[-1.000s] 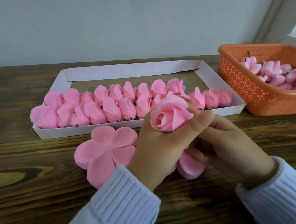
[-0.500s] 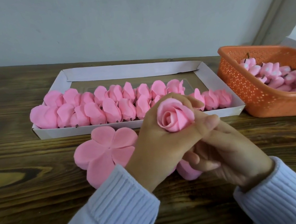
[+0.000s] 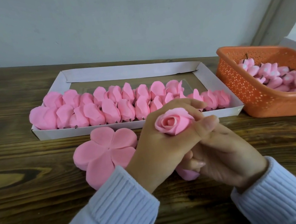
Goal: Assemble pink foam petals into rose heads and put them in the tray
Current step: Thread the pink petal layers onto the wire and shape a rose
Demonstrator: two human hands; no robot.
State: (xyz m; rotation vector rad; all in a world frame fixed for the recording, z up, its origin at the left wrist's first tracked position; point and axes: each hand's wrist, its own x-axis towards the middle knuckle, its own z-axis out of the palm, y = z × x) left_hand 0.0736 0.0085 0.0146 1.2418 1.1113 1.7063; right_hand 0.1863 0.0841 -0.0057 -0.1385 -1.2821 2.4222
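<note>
In the head view, the rose head [image 3: 173, 125] sits near the middle of the picture, held above the wooden surface [image 3: 29, 187]. It is a soft pink foam bloom, with a tight spiral at its centre and wider petals wrapped round it, the opening turned up toward the camera. The left hand [image 3: 156, 149] grips it, fingers curled behind the bloom and thumb pressed across its 3 o'clock side. The right hand [image 3: 226, 155] lies just under the left at 5 o'clock, its fingers curled onto a lower petal [image 3: 188, 175]; whether that petal joins the bloom is hidden. At 9 o'clock from the hands a flat stack of five-lobed petals [image 3: 105, 152] lies on the surface, touching the left wrist. At 12 o'clock stands the white tray [image 3: 129, 72], its near half filled with two rows of finished roses [image 3: 104, 108] lying on their sides. At 2 o'clock an orange basket [image 3: 256, 99] holds small pink buds [image 3: 276, 77].
</note>
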